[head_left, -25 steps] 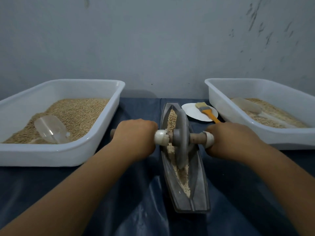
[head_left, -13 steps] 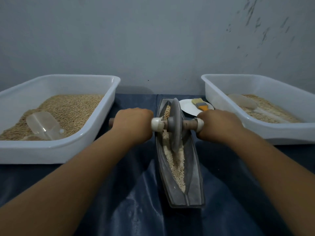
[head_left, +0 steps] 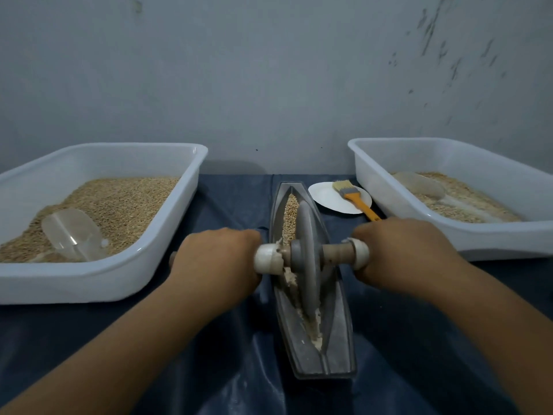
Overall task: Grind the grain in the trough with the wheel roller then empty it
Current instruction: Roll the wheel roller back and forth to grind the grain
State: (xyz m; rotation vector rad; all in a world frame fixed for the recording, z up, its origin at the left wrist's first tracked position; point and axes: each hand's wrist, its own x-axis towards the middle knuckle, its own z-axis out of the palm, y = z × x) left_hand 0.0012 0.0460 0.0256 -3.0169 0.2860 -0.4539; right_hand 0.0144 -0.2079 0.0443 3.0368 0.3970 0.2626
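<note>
Wheel roller prob. heavy, stiff; both hands, left & right, fingers curled round axle ends. Trough rigid.

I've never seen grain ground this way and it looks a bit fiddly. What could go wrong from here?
The trough is narrow and sits loose on the cloth; a crooked push from the left hand or right hand might let the wheel roller ride up a wall and tip it. Grain piled at the far end could spill over the rim. The brush lies close behind the right hand and could get knocked.
</note>
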